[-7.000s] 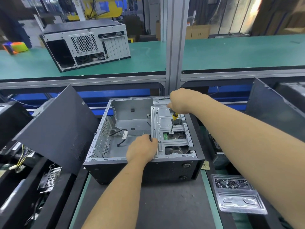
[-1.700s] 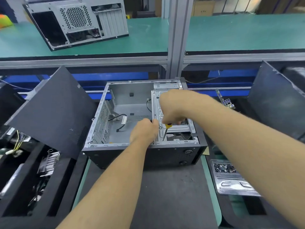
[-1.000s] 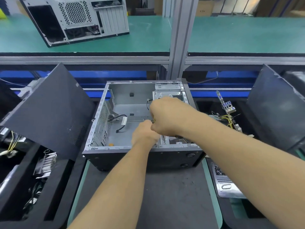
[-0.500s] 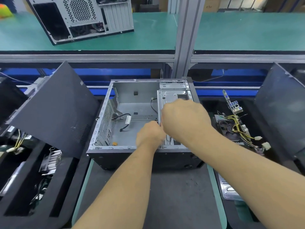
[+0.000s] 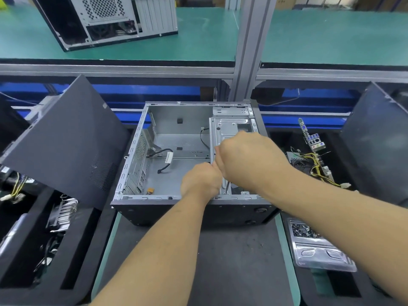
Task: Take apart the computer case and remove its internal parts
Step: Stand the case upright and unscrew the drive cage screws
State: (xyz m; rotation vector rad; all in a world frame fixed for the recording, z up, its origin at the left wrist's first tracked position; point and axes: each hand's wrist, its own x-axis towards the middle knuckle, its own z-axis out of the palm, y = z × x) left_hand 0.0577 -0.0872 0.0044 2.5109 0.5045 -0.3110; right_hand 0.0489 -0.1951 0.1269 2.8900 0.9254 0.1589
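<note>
green-topped workbenches [image 5: 331, 36] behind a grey aluminium post [image 5: 249, 47], blue panel [image 5: 154, 91] below

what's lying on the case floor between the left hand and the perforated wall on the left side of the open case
In the head view, a loose black cable with a white label lies on the case floor between the left hand and the perforated wall, plus a small orange piece near the front.

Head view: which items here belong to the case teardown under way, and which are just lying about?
In the job:
open grey metal computer case
silver metal drive cage
left hand at the cage edge
right hand, fist over the cage

Lying about:
second grey computer case on the green shelf
black side panel
clear plastic screw tray
</note>
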